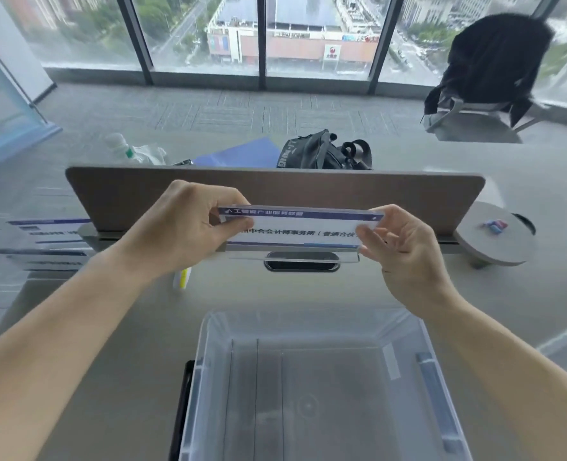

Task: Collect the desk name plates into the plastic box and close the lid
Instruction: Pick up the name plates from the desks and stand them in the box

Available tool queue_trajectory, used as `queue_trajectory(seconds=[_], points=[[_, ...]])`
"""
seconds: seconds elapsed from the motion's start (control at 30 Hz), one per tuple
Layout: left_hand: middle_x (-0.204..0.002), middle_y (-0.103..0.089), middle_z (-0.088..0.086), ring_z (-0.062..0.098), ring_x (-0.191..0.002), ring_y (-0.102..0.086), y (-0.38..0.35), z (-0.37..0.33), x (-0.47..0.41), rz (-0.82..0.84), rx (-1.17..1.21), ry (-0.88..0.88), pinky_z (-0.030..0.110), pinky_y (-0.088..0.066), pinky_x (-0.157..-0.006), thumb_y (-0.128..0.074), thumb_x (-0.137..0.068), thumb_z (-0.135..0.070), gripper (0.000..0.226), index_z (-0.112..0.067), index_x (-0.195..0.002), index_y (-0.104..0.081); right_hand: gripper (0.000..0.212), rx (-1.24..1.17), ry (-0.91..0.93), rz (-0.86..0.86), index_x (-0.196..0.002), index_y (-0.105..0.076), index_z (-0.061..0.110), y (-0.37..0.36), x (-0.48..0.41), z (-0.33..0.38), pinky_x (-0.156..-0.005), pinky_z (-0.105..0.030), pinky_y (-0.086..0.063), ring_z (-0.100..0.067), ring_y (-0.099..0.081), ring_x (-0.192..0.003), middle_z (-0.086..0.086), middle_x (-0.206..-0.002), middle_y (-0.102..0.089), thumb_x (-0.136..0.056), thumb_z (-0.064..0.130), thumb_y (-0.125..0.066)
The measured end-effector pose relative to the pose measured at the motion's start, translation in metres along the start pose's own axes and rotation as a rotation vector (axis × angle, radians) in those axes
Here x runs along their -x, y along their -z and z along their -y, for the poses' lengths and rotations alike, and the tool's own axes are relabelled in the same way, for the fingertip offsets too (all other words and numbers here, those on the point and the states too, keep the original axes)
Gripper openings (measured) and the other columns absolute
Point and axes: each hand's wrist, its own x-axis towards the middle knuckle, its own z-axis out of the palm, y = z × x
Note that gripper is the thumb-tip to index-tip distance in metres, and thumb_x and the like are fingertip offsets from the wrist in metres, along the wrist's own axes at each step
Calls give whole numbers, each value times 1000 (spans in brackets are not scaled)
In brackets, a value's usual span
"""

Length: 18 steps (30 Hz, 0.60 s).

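1. A clear desk name plate point(300, 227), printed with a blue header strip and a row of dark characters, is held in the air above the counter point(125, 327). It is held level, in front of the brown divider panel point(275, 191).
2. The left hand point(182, 224) is closed on the plate's left end, its fingers point(238, 224) clamped across the front face.
3. The right hand point(405, 247) is closed on the plate's right end, which is pinched by the fingers point(371, 234).
4. The translucent plastic box point(205, 377) stands open-topped on the counter at the near edge, well apart from the held plate.
5. More name plates point(47, 241) are seen at the left side of the counter, beside the divider panel. They are too blurred to be counted.
6. A yellow marker point(182, 277) lies on the counter beneath the left wrist. An oval cable slot point(302, 262) is set into the counter beneath the held plate.
7. A black bag point(322, 151), a blue folder point(242, 154) and a plastic bottle point(119, 148) are seen behind the divider panel.
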Motion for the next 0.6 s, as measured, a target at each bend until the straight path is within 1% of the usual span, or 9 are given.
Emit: queue_trajectory(seconds=[0.1,0.2,0.27,0.33,0.4,0.47,0.5,0.57,0.6], points=[[-67,-71,-21,-4,-65,-71,23,-42,4,-5,-57,3,13,-52,-70,-80,-87,-34,3,-35,-88,-78,18,-27,22,-35,-81,-61,27,18,18,30,-90,-69,-52,-16,-61,-82,-8,-80,-55,-96,25,-70],[-71,-72,-23,-4,-61,-69,39,-84,8,1,-112,-45,15,-54,-70,-81,-84,-39,10,-35,-93,-79,25,-6,50,-40,-82,-55,14,39,34,55,-85,-70,-53,-22,-62,-81,-7,-77,-55,-97,27,-70],[-78,-74,-21,-7,-61,-63,42,-113,8,19,-161,-105,17,-50,-70,-81,-84,-41,15,-34,-97,-79,21,10,74,-33,-79,-59,24,50,44,71,-84,-68,-54,-31,-67,-86,-13,-82,-60,-98,25,-69],[-77,-73,-14,2,-65,-63,37,-141,8,85,-253,-158,26,-52,-67,-76,-89,-42,12,-34,-98,-76,26,44,99,-10,-76,-61,34,57,53,84,-86,-63,-57,-27,-70,-88,-8,-83,-65,-99,23,-67],[-66,-62,-9,15,-64,-59,27,-166,8,172,-395,-157,31,-48,-60,-68,-93,-42,14,-29,-89,-69,30,70,114,33,-74,-61,36,63,61,89,-85,-59,-58,-22,-69,-84,-3,-81,-65,-99,22,-67],[-62,-52,-8,12,-61,-53,13,-182,12,283,-446,-80,31,-42,-58,-65,-95,-41,26,-24,-76,-59,33,97,120,72,-72,-59,38,70,67,85,-77,-50,-57,-13,-67,-79,10,-76,-65,-99,21,-67],[-63,-51,-8,11,-61,-52,6,-186,15,330,-430,-37,32,-42,-59,-65,-95,-40,30,-24,-71,-56,32,111,121,79,-74,-60,40,72,70,81,-75,-40,-55,-7,-67,-79,16,-77,-67,-98,20,-68],[-64,-54,-7,15,-60,-55,-8,-186,24,374,-324,51,32,-48,-58,-65,-95,-39,32,-23,-68,-57,15,131,79,0,-96,-65,38,74,82,72,-80,-21,-54,-3,-68,-98,17,-99,-72,-97,24,-70],[-62,-57,-7,15,-55,-54,-15,-186,31,367,-253,100,31,-49,-55,-65,-95,-39,32,-22,-68,-61,20,132,14,-76,-113,-64,31,74,89,63,-83,-14,-52,-5,-65,-111,13,-114,-69,-95,28,-72]])
